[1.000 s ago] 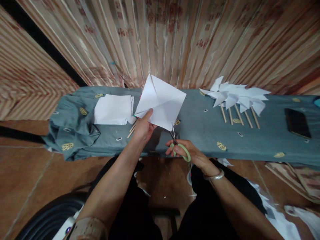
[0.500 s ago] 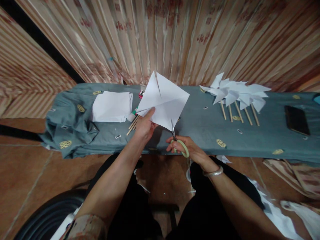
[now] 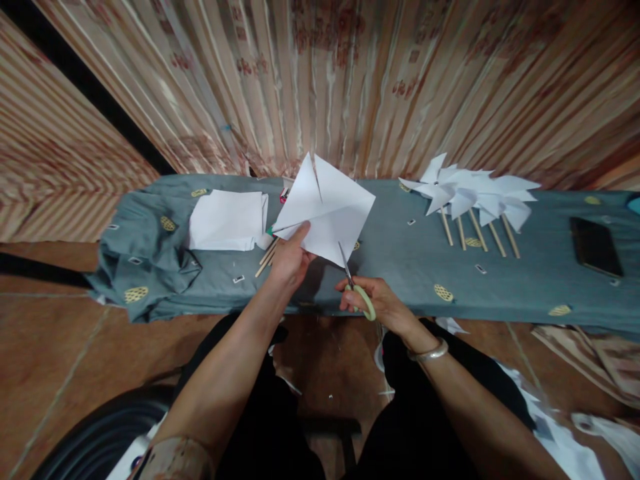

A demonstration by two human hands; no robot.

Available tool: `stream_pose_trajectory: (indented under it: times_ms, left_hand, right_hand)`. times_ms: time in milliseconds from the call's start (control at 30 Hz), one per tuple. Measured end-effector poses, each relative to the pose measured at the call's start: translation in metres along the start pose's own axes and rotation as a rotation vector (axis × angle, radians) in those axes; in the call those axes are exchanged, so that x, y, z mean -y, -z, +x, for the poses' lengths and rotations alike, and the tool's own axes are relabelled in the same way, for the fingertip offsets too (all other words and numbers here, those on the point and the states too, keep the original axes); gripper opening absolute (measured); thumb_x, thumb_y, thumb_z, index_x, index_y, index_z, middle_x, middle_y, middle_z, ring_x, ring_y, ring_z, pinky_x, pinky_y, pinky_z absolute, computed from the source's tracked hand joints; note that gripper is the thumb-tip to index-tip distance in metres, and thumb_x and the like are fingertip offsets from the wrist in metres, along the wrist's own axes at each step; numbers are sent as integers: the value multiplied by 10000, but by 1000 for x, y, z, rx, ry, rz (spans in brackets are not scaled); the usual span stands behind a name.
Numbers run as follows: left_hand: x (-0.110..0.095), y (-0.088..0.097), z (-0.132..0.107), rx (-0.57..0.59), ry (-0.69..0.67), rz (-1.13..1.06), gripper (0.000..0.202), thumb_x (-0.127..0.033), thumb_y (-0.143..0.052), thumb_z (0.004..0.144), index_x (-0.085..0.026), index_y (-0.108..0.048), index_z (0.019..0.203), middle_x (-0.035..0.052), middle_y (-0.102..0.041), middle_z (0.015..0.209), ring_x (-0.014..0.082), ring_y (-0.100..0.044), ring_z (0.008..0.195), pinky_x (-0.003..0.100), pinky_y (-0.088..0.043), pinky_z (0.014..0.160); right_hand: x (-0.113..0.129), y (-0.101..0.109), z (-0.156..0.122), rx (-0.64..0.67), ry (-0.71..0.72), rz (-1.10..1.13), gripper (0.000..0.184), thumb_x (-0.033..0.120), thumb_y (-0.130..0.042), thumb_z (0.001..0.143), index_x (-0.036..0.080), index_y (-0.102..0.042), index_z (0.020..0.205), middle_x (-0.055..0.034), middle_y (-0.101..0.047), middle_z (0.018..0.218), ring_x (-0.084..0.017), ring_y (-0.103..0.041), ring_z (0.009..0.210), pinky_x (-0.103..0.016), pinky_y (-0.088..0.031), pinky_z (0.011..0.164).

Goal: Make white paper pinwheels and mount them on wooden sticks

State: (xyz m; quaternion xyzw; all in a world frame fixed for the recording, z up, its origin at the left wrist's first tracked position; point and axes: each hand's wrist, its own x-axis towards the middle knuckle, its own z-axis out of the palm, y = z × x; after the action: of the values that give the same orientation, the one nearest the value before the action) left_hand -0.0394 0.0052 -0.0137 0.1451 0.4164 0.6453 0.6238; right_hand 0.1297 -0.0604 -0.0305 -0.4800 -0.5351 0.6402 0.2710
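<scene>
Evidently, the left hand (image 3: 293, 259) pinches the square paper (image 3: 333, 210) above the bench (image 3: 400, 267), thumb on top. The right hand (image 3: 377, 300) has its grip curled round the scissors (image 3: 351, 283); their long axis points away, slightly left, a blade over the paper's near corner.

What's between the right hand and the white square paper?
Scissors: in the head view, the right hand holds their green handles, and their blades overlap the paper.

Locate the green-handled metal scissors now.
Head view, right of centre: the scissors sit in the right hand, blades at the lower corner of the white square paper.
</scene>
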Motion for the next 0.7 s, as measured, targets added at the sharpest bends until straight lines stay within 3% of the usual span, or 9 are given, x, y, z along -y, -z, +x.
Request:
stream_pose_trajectory:
  times_ms: [500,700]
  left_hand:
    - [0,2,1,19,-33,-29,221,-99,-680,800,-163,-678,1011,52,-773,966,174,-738,896,286,-578,867]
    - [-1,1,1,3,-32,-29,208,-88,-650,819,-163,-671,1012,50,-775,952,172,-737,899,294,-575,879]
  right_hand:
    - [-6,-4,5,-49,-42,96,511,611,-821,555,174,-673,775,31,-609,575,-80,-516,508,-223,-416,515]
    - [-6,-3,6,-47,-40,68,498,611,-809,579,167,-688,771,26,-610,558,-82,-517,504,-222,-412,512]
